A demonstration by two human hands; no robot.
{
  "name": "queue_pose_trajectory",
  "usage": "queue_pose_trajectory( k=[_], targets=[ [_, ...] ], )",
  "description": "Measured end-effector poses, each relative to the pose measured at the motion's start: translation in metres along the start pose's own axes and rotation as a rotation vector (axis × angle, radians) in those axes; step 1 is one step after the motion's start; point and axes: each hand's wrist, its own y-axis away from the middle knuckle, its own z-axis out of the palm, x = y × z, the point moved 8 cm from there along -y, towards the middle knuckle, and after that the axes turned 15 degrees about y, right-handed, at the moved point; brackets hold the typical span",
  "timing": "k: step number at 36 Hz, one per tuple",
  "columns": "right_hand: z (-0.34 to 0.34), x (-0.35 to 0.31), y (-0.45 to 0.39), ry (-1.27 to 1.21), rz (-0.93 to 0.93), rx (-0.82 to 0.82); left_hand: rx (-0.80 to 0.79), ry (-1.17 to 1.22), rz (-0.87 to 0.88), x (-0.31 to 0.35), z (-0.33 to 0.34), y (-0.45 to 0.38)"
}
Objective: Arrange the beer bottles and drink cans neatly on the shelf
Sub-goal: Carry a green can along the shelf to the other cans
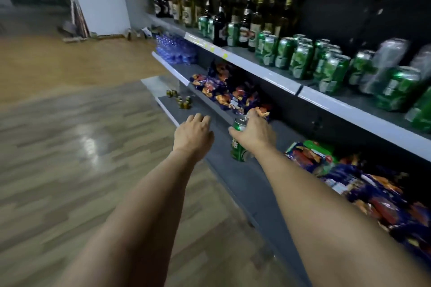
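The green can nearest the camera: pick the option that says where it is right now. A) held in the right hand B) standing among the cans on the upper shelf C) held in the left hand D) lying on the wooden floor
A: the right hand has its grip curled round the green can in front of the lower shelves, while the left hand holds nothing.

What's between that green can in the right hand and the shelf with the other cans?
Nothing visible blocks it. The right hand grips the green can low, beside the snack bags; the can shelf above has bare space along its front.
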Motion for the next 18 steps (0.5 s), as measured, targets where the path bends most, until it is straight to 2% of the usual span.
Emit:
queue_pose_trajectory(
  k=[9,18],
  targets=[
    [0.058,-0.118,-0.102,0.025,-0.093,-0.040,-0.003,0.013,-0.086,-0.125,0.001,-0.083],
    [0.102,-0.192,-0.243,0.047,-0.129,-0.036,0.001,-0.019,-0.112,-0.221,0.016,-0.212]
  ],
)
